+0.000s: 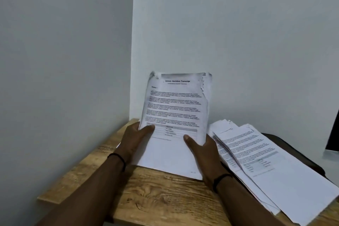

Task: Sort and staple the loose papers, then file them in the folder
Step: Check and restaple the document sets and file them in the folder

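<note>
Both hands hold a bundle of papers (176,115) upright over the wooden table (157,194), its lower edge down near the tabletop, probably so the sheets can be squared up or the top page, headed as an education transcript, can be read for sorting. The left hand (134,143) grips the bundle's lower left side, thumb lying across the front of the page and the other fingers hidden behind it. The right hand (203,150) does the same on the lower right, thumb on the front, fingers out of sight behind. So the bundle sits pinched between thumbs and hidden fingers. To the right, touching nothing held, a loose pile of papers (260,156) lies fanned on the table, likely waiting its turn.
</note>
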Tool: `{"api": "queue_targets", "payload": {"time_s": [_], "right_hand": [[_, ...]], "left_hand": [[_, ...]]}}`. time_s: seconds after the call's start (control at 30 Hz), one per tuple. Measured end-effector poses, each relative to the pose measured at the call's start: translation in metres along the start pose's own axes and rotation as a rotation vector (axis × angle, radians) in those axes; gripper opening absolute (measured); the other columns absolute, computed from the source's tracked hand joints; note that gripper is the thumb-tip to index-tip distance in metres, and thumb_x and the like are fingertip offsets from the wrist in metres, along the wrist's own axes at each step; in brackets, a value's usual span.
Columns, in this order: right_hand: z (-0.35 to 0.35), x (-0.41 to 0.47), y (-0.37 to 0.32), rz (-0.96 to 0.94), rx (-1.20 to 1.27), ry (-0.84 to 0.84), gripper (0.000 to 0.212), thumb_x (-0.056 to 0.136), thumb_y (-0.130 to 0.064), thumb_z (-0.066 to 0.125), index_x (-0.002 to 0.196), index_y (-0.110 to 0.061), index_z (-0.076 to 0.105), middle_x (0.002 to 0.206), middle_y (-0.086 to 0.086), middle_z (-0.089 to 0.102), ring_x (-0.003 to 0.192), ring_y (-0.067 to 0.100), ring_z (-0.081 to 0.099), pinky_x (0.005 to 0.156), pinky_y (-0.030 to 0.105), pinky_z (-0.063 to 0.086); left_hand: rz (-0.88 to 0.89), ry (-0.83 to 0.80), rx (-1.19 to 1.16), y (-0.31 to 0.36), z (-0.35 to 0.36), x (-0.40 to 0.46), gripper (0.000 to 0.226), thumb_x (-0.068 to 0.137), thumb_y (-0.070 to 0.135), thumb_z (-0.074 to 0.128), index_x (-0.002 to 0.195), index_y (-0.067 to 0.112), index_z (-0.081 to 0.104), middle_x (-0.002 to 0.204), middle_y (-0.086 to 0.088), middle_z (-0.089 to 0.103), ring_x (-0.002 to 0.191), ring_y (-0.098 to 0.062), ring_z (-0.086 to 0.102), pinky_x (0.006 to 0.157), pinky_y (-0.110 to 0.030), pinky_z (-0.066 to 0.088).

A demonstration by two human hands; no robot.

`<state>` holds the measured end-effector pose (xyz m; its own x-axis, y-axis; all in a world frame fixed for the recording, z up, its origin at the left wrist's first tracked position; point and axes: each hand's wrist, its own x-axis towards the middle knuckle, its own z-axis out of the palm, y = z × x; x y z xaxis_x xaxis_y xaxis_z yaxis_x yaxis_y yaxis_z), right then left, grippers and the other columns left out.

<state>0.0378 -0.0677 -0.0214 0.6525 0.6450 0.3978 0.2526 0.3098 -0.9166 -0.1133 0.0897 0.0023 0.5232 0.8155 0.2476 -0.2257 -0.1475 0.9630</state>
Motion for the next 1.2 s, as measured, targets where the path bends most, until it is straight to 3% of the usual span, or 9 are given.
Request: {"api": "queue_targets", "payload": {"time_s": [0.17,0.3,0.47,0.6,0.73,0.83,0.97,1.07,1.2], "right_hand": [[0.025,0.031,0.003,0.081,-0.188,0.11,0.005,0.091,-0.023,0.067,0.096,-0.023,0.066,0.095,-0.007,0.072,0.091,0.015,0.069,0.082,0.037,0.056],[0.04,0.045,0.021,0.121,-0.507,0.102,0.03,0.09,-0.017,0.06,0.064,-0.017,0.045,0.065,-0.005,0.053,0.062,0.014,0.049,0.054,0.027,0.034],[0.041,0.054,0.037,0.202,-0.831,0.016,0.028,0.09,-0.023,0.055,0.065,-0.017,0.042,0.068,-0.004,0.048,0.065,0.016,0.047,0.051,0.025,0.028],[0.04,0.056,0.039,0.196,-0.945,-0.025,0.032,0.094,-0.037,0.052,0.068,-0.019,0.047,0.074,-0.004,0.053,0.079,0.021,0.054,0.066,0.027,0.036],[0.037,0.051,0.029,0.203,-1.003,-0.05,0.03,0.097,-0.039,0.048,0.077,-0.016,0.051,0.093,0.003,0.065,0.088,0.024,0.059,0.068,0.027,0.036],[0.026,0.044,0.016,0.2,-0.986,-0.045,0.029,0.094,-0.027,0.049,0.068,-0.016,0.048,0.079,0.001,0.056,0.082,0.024,0.056,0.067,0.026,0.035],[0.004,0.031,-0.004,0.108,-0.912,0.036,0.028,0.092,-0.022,0.051,0.064,-0.018,0.049,0.075,0.002,0.06,0.081,0.025,0.062,0.061,0.027,0.036],[-0.024,0.021,-0.017,0.043,-0.942,0.119,0.033,0.09,-0.026,0.053,0.06,-0.019,0.042,0.066,-0.002,0.053,0.068,0.02,0.052,0.049,0.027,0.027],[-0.071,0.013,-0.03,0.038,-1.09,0.225,0.028,0.092,-0.029,0.051,0.067,-0.019,0.044,0.075,0.001,0.057,0.073,0.022,0.052,0.054,0.03,0.031]], "left_hand": [[-0.044,0.174,0.379,0.006,-0.024,0.034,0.02,0.089,0.014,0.065,0.071,0.009,0.056,0.078,-0.01,0.062,0.066,-0.021,0.056,0.059,-0.027,0.042],[-0.12,0.203,0.8,-0.008,-0.048,0.046,0.026,0.086,0.015,0.061,0.065,0.014,0.045,0.071,-0.005,0.05,0.064,-0.019,0.047,0.053,-0.029,0.032],[-0.226,0.169,1.042,-0.027,-0.061,0.053,0.015,0.083,0.019,0.06,0.073,0.01,0.054,0.08,-0.005,0.059,0.072,-0.022,0.055,0.059,-0.028,0.037],[-0.211,0.209,1.155,-0.03,-0.061,0.059,0.009,0.081,0.02,0.062,0.079,0.011,0.059,0.09,-0.008,0.064,0.078,-0.026,0.058,0.071,-0.029,0.047],[-0.158,0.306,1.253,-0.027,-0.055,0.055,0.022,0.085,0.023,0.058,0.103,0.01,0.059,0.114,-0.016,0.057,0.103,-0.036,0.059,0.086,-0.035,0.047],[-0.004,0.349,1.231,-0.02,-0.036,0.048,0.022,0.088,0.025,0.059,0.104,0.009,0.06,0.109,-0.015,0.057,0.1,-0.036,0.059,0.08,-0.035,0.046],[0.146,0.255,1.07,-0.006,0.016,0.033,0.021,0.088,0.026,0.061,0.075,0.01,0.065,0.083,-0.007,0.067,0.083,-0.028,0.063,0.068,-0.031,0.041],[0.055,0.075,0.847,-0.009,0.068,0.013,0.038,0.089,0.033,0.062,0.062,0.006,0.061,0.064,-0.007,0.068,0.065,-0.029,0.067,0.062,-0.029,0.048],[-0.232,-0.077,0.329,-0.023,0.14,-0.007,0.034,0.089,0.028,0.065,0.079,-0.005,0.065,0.062,-0.016,0.068,0.047,-0.03,0.063,0.05,-0.029,0.045]]}}
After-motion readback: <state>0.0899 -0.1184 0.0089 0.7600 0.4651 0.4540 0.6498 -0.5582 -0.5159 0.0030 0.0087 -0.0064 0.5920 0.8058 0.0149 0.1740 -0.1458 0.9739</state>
